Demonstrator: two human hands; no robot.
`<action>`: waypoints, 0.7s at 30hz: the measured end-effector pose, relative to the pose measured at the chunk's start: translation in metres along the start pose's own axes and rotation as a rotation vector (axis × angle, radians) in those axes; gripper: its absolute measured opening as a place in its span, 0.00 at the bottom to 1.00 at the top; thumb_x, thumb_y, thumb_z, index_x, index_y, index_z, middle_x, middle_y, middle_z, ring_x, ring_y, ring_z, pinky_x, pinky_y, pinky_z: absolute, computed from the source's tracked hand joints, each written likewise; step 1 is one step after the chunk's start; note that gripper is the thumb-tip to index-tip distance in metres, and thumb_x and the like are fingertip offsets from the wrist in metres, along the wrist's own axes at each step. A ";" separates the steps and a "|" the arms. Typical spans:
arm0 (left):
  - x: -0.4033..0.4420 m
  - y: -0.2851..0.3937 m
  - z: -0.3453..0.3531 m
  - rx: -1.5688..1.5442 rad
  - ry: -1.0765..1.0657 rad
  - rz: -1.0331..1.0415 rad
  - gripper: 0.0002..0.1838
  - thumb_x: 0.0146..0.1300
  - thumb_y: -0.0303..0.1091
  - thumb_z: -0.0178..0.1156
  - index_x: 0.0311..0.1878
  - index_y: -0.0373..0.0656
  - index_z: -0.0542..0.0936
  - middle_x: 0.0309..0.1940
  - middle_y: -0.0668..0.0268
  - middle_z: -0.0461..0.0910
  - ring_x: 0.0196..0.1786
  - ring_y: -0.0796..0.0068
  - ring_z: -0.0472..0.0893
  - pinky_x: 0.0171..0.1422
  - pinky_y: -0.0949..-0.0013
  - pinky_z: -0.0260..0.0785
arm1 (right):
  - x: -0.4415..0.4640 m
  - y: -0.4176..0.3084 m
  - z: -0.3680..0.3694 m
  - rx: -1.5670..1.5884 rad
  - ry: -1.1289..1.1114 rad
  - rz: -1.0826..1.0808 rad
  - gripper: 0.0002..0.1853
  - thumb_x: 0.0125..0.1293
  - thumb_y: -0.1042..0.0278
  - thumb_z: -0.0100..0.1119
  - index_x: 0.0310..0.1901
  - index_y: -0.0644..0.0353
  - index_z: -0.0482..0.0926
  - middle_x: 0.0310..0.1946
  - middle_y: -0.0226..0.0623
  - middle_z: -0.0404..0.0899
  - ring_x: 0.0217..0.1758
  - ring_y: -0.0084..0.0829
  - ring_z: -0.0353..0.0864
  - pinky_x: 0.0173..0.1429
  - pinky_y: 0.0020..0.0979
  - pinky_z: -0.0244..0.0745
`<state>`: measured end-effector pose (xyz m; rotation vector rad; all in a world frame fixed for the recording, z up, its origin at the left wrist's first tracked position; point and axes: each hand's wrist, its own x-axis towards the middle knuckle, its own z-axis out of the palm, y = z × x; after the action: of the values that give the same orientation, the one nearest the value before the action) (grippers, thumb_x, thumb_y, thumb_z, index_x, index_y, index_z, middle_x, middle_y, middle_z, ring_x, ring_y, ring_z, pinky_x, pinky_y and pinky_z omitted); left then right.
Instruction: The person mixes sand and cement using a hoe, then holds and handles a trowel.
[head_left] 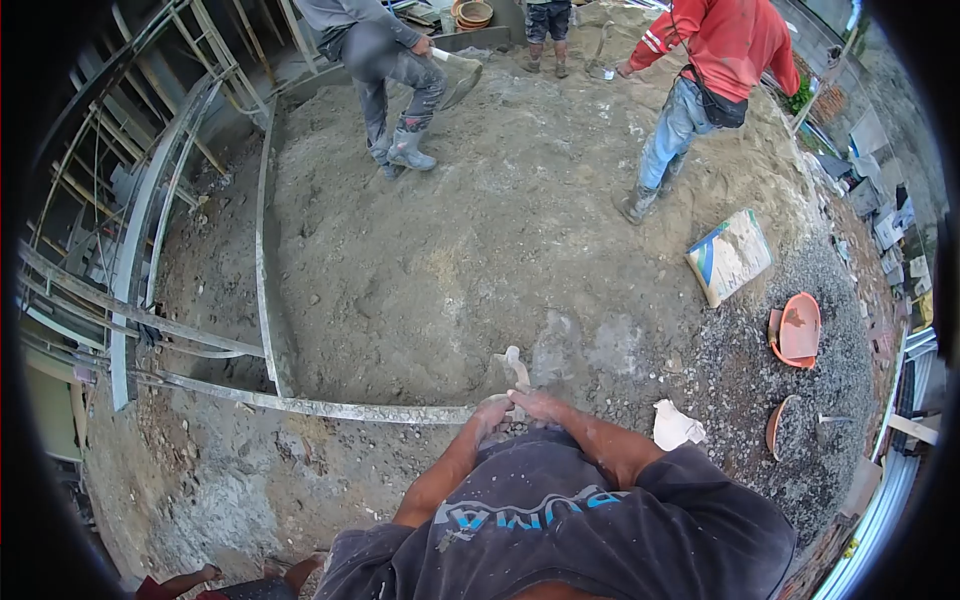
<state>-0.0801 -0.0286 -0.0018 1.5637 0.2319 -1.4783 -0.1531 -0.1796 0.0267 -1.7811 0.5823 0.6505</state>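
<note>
My left hand and my right hand are close together in front of my body, both closed. A short pale stretch of a long-handled tool sticks out ahead of them, ending in a whitish knob-like part. Its exact kind is too small to make out, and my hands and body hide the rest. Just beyond lies a broad bed of grey, damp sand or mortar mix. To the right of my right arm, a torn piece of whitish paper rests on gravel.
Metal edging borders the bed at left. A person in grey holds a hoe-like tool; another in red bends over sand. A printed sack, an orange basin and gravel lie right. Scaffold frames stand left.
</note>
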 end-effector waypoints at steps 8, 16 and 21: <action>0.002 -0.062 -0.072 0.046 0.265 -0.098 0.16 0.67 0.42 0.54 0.51 0.44 0.79 0.41 0.64 0.81 0.32 0.74 0.79 0.28 0.70 0.73 | 0.000 0.006 -0.022 -0.218 0.194 0.078 0.35 0.66 0.50 0.48 0.67 0.66 0.60 0.56 0.57 0.75 0.58 0.52 0.75 0.63 0.43 0.68; -0.049 -0.121 -0.122 -0.055 0.438 -0.050 0.11 0.65 0.39 0.54 0.39 0.40 0.79 0.29 0.68 0.77 0.28 0.75 0.75 0.29 0.69 0.69 | 0.028 0.044 -0.060 -0.022 -0.085 0.316 0.15 0.58 0.64 0.56 0.44 0.64 0.76 0.33 0.42 0.82 0.35 0.33 0.84 0.35 0.35 0.80; -0.110 -0.141 -0.114 -0.289 0.543 -0.077 0.16 0.69 0.39 0.51 0.55 0.42 0.77 0.40 0.63 0.81 0.31 0.76 0.75 0.34 0.70 0.69 | 0.042 0.068 -0.052 0.816 -0.083 0.645 0.10 0.61 0.70 0.55 0.44 0.61 0.73 0.34 0.43 0.78 0.37 0.40 0.83 0.34 0.34 0.80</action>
<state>-0.1270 0.1781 0.0054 1.6966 0.7907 -0.9924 -0.1601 -0.2512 -0.0360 -0.7860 1.1831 0.7609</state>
